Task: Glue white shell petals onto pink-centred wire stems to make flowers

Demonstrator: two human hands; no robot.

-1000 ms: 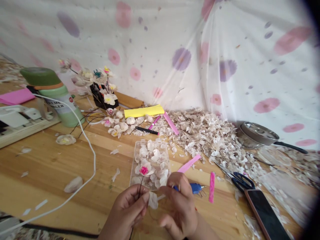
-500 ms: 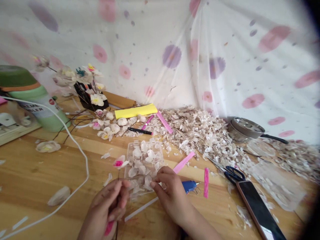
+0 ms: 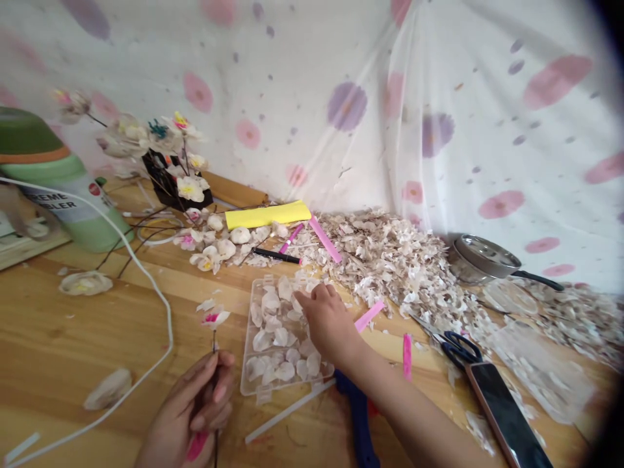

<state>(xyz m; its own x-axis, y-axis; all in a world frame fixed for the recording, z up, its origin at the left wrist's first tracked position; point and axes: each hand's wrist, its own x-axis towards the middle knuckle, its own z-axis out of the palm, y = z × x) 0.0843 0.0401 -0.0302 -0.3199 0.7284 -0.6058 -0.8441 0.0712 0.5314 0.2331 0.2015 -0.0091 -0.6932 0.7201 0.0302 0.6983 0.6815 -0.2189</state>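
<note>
My left hand is closed around the thin dark stem of a handmade flower with a bright pink centre and a pale petal. A pink strip is tucked against its palm. My right hand reaches over the far right part of a clear plastic box of loose whitish petals. Its fingers are curled together at the petals; anything between them is hidden. Under my right forearm lies a blue glue gun, partly covered.
Dried petals are heaped along the curtain. Scissors, a phone and a pan are at right. A white cord crosses the left, near a green tumbler. Finished flowers stand behind.
My right hand has moved from the box's near right side to its far part, uncovering more petals. My left hand, with the flower, has shifted slightly left and down, away from the box.
</note>
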